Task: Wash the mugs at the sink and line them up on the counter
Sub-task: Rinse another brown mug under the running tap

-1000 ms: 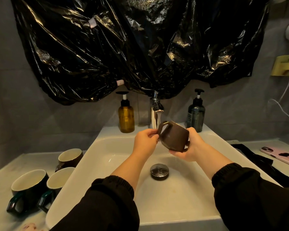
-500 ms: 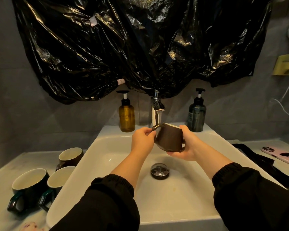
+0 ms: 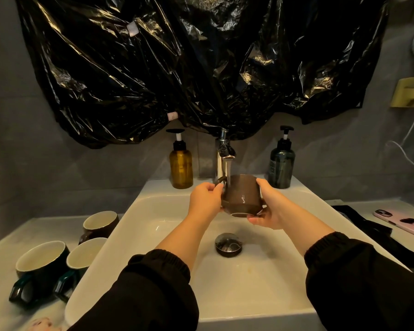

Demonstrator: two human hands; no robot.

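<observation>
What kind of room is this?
Likely a home bathroom: a white basin with a chrome tap, an amber pump bottle and a dark pump bottle flanking it.

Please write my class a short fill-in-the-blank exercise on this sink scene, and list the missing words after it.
1. The left hand pinches the brown mug by its ____.
2. On the counter left of the sink, ____ mugs wait.
3. The pink phone lies on the sink's ____ side.
Missing words: handle; three; right.
</observation>
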